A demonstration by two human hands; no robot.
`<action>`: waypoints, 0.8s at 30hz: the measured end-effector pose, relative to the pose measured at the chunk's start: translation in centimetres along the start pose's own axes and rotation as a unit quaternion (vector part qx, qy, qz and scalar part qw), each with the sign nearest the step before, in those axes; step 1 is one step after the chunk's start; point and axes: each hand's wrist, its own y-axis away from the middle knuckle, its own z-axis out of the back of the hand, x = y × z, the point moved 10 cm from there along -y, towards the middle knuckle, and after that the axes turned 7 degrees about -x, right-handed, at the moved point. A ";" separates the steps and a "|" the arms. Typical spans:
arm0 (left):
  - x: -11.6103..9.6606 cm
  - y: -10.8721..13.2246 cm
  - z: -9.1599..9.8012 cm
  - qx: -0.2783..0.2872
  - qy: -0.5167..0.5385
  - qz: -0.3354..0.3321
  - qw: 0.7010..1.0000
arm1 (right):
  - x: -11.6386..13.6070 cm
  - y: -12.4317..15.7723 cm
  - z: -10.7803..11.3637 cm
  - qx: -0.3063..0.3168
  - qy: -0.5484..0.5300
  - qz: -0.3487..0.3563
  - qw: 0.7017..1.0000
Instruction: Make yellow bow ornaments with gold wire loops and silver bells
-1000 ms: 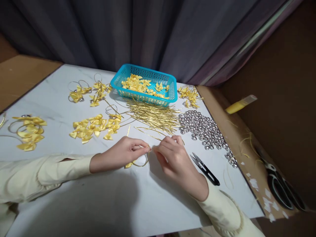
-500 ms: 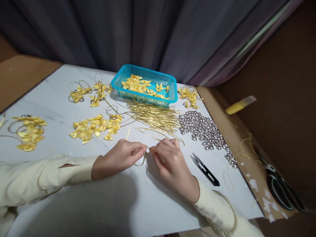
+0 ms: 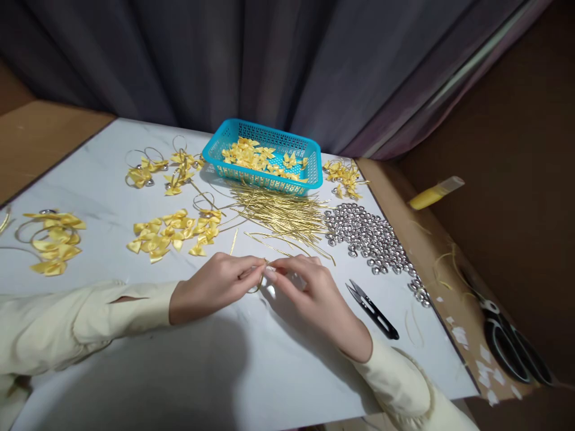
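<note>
My left hand (image 3: 222, 280) pinches a thin gold cord (image 3: 257, 290), whose small loop hangs under the fingertips. Closed at the fingertips, my right hand (image 3: 314, 287) meets the left at the same spot, thumb and forefinger on the cord's end. Fingers hide most of that join. Just below the right thumb shows a small white blurred bit (image 3: 271, 291). Beyond my hands lies a pile of gold cords (image 3: 283, 212). Yellow ribbon bows (image 3: 173, 230) lie to the left, and black thread snips (image 3: 372, 309) rest right of my right hand.
A turquoise basket (image 3: 263, 173) holds more yellow bows at the back. Silver bells or beads (image 3: 368, 236) are heaped at the right. Finished-looking bows with loops (image 3: 56, 242) lie far left. Large scissors (image 3: 512, 347), white scraps (image 3: 485, 368) and a yellow tube (image 3: 433, 193) sit along the right side.
The white bit between my fingertips has dropped to just below them. My right thumb and forefinger have closed in against the left fingertips.
</note>
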 end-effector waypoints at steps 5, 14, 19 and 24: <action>0.6 0.0 -0.1 0.011 -0.004 0.025 1.000 | -0.8 -0.2 -0.2 0.044 -0.111 -0.073 0.990; 0.6 -0.1 -0.1 0.016 0.003 0.031 0.999 | -2.2 0.1 -2.3 0.100 -0.127 -0.132 0.978; 0.1 0.0 -0.1 0.013 -0.005 0.004 1.000 | -2.5 0.1 -2.9 0.114 -0.121 -0.120 0.979; 0.0 0.4 -0.4 0.012 -0.024 -0.027 0.999 | -1.7 -0.1 -2.3 0.111 -0.081 -0.059 0.989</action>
